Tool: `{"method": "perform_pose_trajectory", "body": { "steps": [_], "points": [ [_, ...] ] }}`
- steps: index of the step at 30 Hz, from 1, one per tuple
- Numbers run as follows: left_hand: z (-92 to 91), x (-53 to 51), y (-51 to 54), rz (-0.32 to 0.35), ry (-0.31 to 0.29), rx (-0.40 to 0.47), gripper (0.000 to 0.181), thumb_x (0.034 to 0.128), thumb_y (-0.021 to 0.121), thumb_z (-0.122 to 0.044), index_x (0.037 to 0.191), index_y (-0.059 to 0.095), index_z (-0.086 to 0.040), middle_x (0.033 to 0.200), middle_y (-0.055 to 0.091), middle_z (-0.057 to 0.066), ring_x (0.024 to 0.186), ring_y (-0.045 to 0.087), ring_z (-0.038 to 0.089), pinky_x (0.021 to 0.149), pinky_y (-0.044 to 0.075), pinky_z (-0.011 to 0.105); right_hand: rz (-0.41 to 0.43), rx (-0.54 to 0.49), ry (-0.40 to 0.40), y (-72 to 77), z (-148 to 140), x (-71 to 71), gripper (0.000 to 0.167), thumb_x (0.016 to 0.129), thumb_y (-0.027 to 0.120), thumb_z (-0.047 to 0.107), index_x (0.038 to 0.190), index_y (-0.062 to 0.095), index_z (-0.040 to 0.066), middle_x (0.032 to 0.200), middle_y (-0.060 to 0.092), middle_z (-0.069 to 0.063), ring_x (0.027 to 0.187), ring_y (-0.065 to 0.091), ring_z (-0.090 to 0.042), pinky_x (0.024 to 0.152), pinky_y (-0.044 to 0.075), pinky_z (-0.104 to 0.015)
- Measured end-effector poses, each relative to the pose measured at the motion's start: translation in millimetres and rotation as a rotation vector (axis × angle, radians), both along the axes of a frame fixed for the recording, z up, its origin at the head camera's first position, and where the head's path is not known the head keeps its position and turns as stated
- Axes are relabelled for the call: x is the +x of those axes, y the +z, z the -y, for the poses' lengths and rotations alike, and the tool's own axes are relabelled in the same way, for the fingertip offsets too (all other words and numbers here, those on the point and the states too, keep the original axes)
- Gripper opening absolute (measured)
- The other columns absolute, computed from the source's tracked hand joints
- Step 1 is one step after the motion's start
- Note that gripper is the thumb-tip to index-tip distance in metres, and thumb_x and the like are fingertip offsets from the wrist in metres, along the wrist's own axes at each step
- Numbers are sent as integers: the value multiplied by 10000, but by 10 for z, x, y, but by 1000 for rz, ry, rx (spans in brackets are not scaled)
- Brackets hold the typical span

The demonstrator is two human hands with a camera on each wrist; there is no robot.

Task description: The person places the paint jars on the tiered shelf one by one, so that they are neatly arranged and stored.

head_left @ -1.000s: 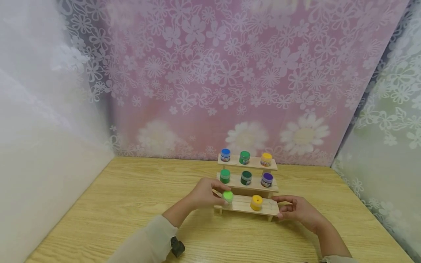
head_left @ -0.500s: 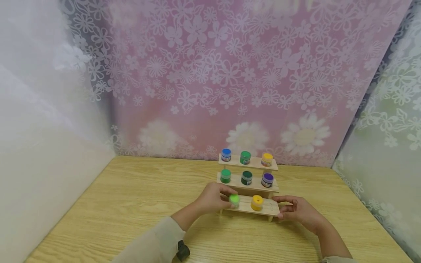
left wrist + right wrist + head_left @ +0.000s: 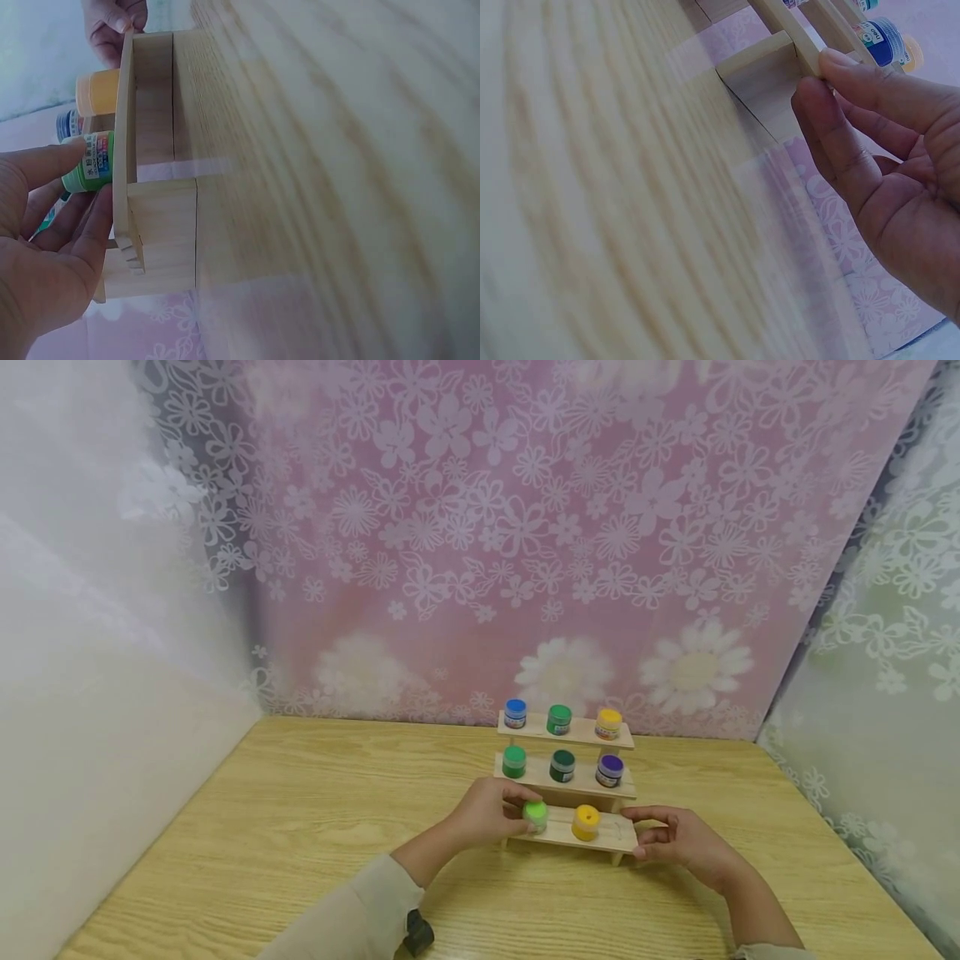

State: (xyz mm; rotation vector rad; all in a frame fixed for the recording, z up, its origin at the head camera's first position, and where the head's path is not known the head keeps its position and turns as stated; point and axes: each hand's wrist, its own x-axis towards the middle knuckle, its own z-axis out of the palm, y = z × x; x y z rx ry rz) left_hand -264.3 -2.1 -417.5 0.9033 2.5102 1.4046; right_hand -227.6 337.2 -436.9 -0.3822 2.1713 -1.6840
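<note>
In the head view my left hand holds a light green paint jar between thumb and fingers, at the left part of the lowest step of a wooden tiered rack. The left wrist view has the jar's base against the step board, with fingers around its side. Just to its right on that step stands a yellow paint jar. My right hand pinches the right end of the same step; in the right wrist view the thumb lies on the board's edge.
The middle step carries a green jar, a dark green jar and a purple jar. On the top step are blue, green and yellow jars. A flowered pink curtain hangs behind the wooden table.
My left hand moved slightly right and toward me along the lowest step with the light green jar, then stayed there for the last half second. The right hand kept its place on the rack.
</note>
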Motion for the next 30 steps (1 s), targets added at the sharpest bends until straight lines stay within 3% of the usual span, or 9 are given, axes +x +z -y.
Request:
{"method": "perform_pose_trajectory", "body": {
  "steps": [18,25,30],
  "points": [
    [284,28,-63,-4,-39,75,389,850,763,-59,1228,683,-106,1195,642,12,1055,622,154,817,540,213,-22,29,16,68,25,21,656,882,731,93,1396,400,-146,1077,639,-190,909,658,-235,813,572,-399],
    [453,51,-26,10,-4,141,388,860,756,-69,1235,691,-144,1232,613,-11,1092,607,212,813,551,240,-72,78,-45,105,-34,45,626,899,717,118,1396,423,-123,1378,469,-289,1026,643,-213,838,562,-360],
    [618,78,19,3,12,195,408,849,778,-120,1245,682,-126,1255,602,-6,1125,586,241,864,548,311,-120,138,-110,188,-74,90,622,910,708,152,1401,428,-109,1313,529,-294,1014,652,-184,846,551,-317]
  ]
}}
